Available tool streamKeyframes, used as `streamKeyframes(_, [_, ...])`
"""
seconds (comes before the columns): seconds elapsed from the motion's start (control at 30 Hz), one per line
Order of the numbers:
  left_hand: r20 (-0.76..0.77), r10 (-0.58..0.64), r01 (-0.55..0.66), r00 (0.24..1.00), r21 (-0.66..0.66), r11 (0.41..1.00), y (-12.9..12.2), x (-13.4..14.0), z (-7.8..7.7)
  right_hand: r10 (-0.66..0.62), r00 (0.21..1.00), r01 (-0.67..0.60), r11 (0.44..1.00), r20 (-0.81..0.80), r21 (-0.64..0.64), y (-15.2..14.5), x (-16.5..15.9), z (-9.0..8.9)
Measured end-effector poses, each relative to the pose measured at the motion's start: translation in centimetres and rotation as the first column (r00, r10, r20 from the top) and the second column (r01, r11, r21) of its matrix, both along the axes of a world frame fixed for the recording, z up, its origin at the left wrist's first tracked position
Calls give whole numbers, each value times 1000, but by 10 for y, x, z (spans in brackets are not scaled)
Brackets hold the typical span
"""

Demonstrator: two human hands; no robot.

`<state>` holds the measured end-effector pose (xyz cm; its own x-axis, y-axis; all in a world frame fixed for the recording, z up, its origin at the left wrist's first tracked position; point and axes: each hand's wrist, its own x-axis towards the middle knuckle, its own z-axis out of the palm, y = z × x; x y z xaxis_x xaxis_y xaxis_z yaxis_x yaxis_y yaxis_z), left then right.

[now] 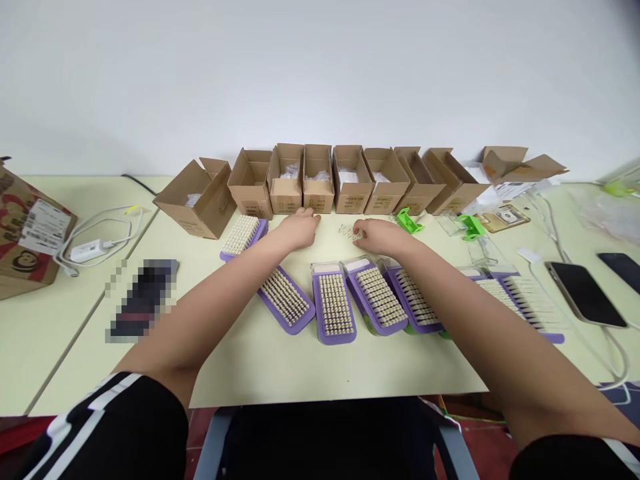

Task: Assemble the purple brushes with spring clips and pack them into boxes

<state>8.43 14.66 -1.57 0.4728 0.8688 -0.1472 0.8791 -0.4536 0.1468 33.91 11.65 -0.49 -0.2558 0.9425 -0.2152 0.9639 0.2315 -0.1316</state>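
Observation:
My left hand lies on the table just in front of the small cardboard boxes, its fingers reaching forward and apart, with nothing visible in them. To its right, my right hand has its thumb and fingers curled together beside a little scatter of thin, small pieces; what it pinches, if anything, is too small to make out. Nearer to me stands a row of purple trays packed with upright, pale-tipped pieces. Under my left forearm, another purple tray is partly hidden; my right forearm covers part of the tray below it.
Several open cardboard boxes line the wall, some with clear plastic bags inside. Green plastic parts and clear covers lie at right. Phones and white cables lie further right; a pixelated dark object and a charger at left.

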Motion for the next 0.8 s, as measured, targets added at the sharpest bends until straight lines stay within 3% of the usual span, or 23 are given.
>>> streamKeyframes(0.17, [25,112,-110,993,-90,990,9,-8,3,23,999,-21,999,-46,37,-2,-2,17])
streamKeyframes(0.3, [97,190,-171,977,-176,969,12,-14,3,50,979,-29,994,-197,107,-17,-5,36])
streamKeyframes(0.4, [243,216,-176,946,-177,968,-1,-22,6,112,921,-56,986,-372,157,-36,-15,46])
streamKeyframes(0.53, [476,253,-174,842,-203,964,-31,-32,15,130,792,-51,988,-597,147,-63,-38,50])
streamKeyframes(0.63, [667,299,-142,683,-280,949,-62,-35,22,73,705,-17,996,-705,87,-84,-54,48])
streamKeyframes(0.73, [855,401,-23,331,-417,909,-101,-35,26,63,593,-69,997,-803,28,-106,-66,48])
streamKeyframes(0.8, [887,384,-38,258,-388,921,-129,-36,26,70,520,-133,991,-851,0,-120,-72,48])
